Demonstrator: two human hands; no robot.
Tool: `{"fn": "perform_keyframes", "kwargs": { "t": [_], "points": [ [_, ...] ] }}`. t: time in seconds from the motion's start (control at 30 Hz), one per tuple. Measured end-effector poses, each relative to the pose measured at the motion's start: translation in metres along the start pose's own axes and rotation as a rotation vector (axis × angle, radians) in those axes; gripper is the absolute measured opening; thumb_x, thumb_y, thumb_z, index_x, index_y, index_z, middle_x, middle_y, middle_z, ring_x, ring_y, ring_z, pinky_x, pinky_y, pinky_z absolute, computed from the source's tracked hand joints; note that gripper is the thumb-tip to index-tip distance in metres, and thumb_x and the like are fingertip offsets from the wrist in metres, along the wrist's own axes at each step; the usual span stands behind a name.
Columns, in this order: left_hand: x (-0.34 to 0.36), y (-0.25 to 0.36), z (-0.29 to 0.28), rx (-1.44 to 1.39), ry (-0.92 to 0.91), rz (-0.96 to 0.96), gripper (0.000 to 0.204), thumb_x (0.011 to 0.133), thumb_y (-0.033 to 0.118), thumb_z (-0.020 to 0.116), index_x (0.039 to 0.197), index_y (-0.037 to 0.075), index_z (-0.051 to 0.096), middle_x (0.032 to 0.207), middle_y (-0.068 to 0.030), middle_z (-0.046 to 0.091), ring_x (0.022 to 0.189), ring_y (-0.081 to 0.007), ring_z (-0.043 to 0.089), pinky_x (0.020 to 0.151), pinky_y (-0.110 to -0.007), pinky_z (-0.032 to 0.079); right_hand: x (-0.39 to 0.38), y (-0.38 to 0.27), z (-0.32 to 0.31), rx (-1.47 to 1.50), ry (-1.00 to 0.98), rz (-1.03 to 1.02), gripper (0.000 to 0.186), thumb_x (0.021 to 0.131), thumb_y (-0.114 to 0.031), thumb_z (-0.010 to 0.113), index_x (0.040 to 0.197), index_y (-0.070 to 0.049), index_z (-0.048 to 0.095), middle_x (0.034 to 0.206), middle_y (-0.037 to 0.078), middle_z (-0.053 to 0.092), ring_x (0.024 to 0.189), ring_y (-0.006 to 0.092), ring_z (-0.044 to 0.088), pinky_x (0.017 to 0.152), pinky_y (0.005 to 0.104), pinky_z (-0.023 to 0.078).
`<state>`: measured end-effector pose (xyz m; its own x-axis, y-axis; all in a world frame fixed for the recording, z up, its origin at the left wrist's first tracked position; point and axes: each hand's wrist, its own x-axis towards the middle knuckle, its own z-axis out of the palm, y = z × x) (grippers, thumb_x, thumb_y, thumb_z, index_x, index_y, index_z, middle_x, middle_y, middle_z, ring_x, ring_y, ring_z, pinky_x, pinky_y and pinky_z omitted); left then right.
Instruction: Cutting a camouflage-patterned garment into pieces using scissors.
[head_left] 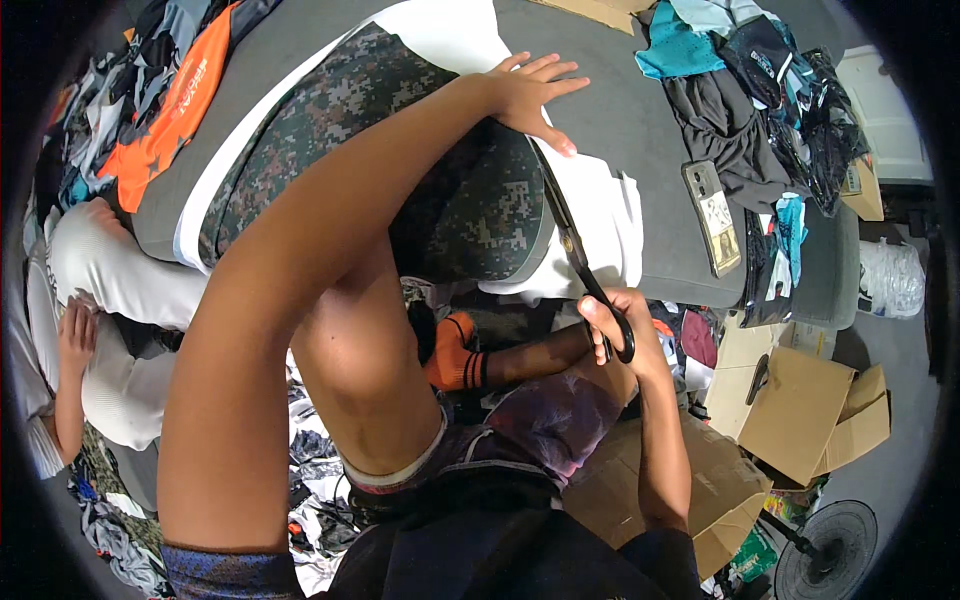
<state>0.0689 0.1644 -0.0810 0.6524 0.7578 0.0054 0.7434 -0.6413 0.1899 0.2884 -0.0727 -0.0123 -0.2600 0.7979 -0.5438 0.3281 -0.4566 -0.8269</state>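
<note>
A piece of dark digital-camouflage fabric (320, 130) lies on top of white fabric (605, 210) across a grey padded surface. My left hand (530, 97) rests with fingers spread at the far right part of the camouflage piece, where the white cloth shows beside it. Long black scissors (569, 243) are in my right hand (628, 325), fingers and thumb around the handles. Their blades point away from me along the camouflage piece's right edge, over the white cloth. Whether the blades are parted is hard to make out.
A phone (712, 218) lies on the grey padded surface (600, 90), beside heaped dark and teal clothes (725, 130). Another person in white trousers (125, 270) sits at left, below an orange garment (185, 115). Cardboard boxes (800, 405) and a fan (828, 560) stand at right.
</note>
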Motion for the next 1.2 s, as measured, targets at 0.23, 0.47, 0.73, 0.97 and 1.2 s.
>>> {"fn": "perform_keyframes", "kwargs": {
  "t": [0.23, 0.47, 0.73, 0.97, 1.2],
  "points": [
    [-0.0023, 0.0034, -0.0053, 0.018, -0.019, 0.002, 0.107, 0.068, 0.081, 0.055, 0.15, 0.026, 0.016, 0.157, -0.0032, 0.012, 0.144, -0.0229, 0.01, 0.116, -0.045, 0.006, -0.0003, -0.0018, 0.0, -0.023, -0.001, -0.019, 0.041, 0.087, -0.035, 0.063, 0.06, -0.007, 0.05, 0.048, 0.002, 0.048, 0.036, 0.0098, 0.043, 0.037, 0.0214, 0.036],
    [0.0, 0.0002, 0.0011, -0.017, 0.013, 0.004, 0.114, 0.061, 0.088, 0.051, 0.15, 0.025, 0.018, 0.157, 0.0003, 0.012, 0.145, -0.0178, 0.007, 0.116, -0.043, 0.003, -0.0005, -0.0021, -0.0033, -0.036, -0.01, -0.023, 0.041, 0.087, -0.034, 0.063, 0.06, -0.007, 0.05, 0.048, 0.002, 0.048, 0.036, 0.0099, 0.043, 0.037, 0.0214, 0.036],
    [-0.0004, 0.0029, -0.0031, -0.025, 0.01, 0.013, 0.109, 0.066, 0.082, 0.055, 0.15, 0.025, 0.016, 0.157, -0.0025, 0.012, 0.145, -0.0216, 0.009, 0.116, -0.044, 0.005, -0.0009, -0.0014, -0.004, -0.019, 0.018, 0.001, 0.042, 0.087, -0.034, 0.064, 0.059, -0.007, 0.049, 0.047, 0.002, 0.047, 0.034, 0.0101, 0.043, 0.036, 0.021, 0.035],
    [-0.0034, 0.002, -0.0014, -0.019, 0.016, 0.012, 0.108, 0.067, 0.081, 0.056, 0.15, 0.025, 0.016, 0.157, -0.0034, 0.012, 0.145, -0.0229, 0.01, 0.116, -0.045, 0.006, -0.0002, -0.0051, -0.0043, -0.076, 0.019, 0.001, 0.042, 0.087, -0.034, 0.064, 0.058, -0.007, 0.049, 0.046, 0.002, 0.047, 0.033, 0.0103, 0.042, 0.036, 0.0208, 0.035],
    [-0.0032, 0.0039, -0.0027, 0.0, 0.013, -0.005, 0.106, 0.067, 0.081, 0.056, 0.15, 0.027, 0.017, 0.157, -0.0027, 0.013, 0.144, -0.0227, 0.011, 0.116, -0.044, 0.007, -0.0011, -0.0085, -0.0048, -0.096, 0.034, 0.01, 0.043, 0.087, -0.032, 0.064, 0.056, -0.008, 0.048, 0.045, 0.002, 0.046, 0.033, 0.01, 0.042, 0.036, 0.0203, 0.035]
  ]
}}
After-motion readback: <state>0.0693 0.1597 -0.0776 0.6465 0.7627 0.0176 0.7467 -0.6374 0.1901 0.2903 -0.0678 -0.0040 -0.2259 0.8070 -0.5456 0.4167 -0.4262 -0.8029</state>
